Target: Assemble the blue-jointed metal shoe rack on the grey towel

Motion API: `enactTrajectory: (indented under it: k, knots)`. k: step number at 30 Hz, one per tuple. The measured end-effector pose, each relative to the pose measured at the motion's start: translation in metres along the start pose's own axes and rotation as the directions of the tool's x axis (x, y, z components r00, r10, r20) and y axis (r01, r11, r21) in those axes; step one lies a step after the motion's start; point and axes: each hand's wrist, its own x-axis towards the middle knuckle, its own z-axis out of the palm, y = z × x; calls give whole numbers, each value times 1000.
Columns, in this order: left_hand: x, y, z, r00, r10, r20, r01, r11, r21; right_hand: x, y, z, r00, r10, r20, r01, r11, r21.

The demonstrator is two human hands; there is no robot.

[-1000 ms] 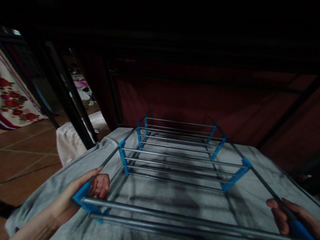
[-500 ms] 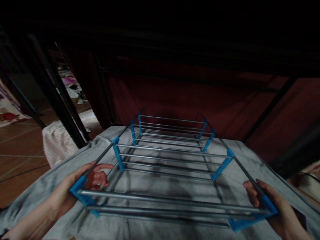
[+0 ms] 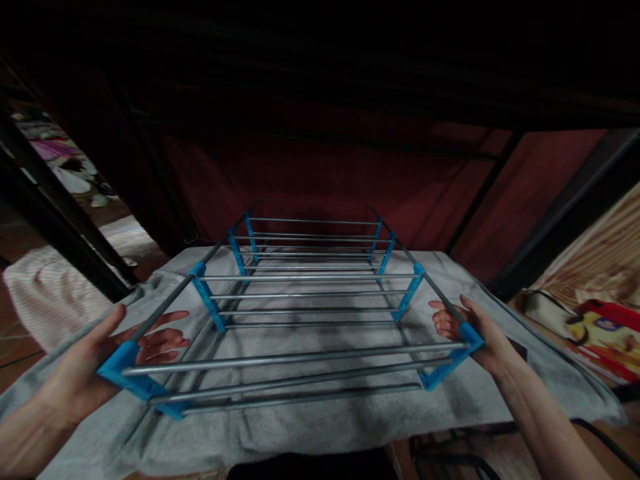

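A shoe rack (image 3: 310, 277) of grey metal tubes and blue plastic brackets lies on a grey blanket, its length running away from me. At its near left corner, my left hand (image 3: 113, 353) rests against the blue bracket with thumb raised and fingers spread beneath the side tube. My right hand (image 3: 473, 327) is around the near right corner, fingers curled inside the side tube and thumb outside it. Crossbars join the two sides in several rows. The palms are partly hidden by the brackets.
The grey blanket (image 3: 320, 427) covers the surface under the rack. Dark red cloth (image 3: 310, 173) hangs behind it, with dark frame posts at both sides. A striped cloth (image 3: 45, 287) lies at left. To the right is a red and yellow package (image 3: 607, 333).
The view has turned right, so the rack appears farther left and higher. My left thumb has lifted off the side tube and its fingers have spread. My right hand stays at its corner.
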Motion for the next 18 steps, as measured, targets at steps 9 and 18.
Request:
enactTrajectory:
  k: [9,18]
  knots:
    - [17,-1,0,982,17,188,-29,998,64,13,-4,3,997,80,-6,-80,997,-17]
    - [19,-4,-2,982,29,188,-38,999,40,9,0,0,999,30,-41,-33,996,-86]
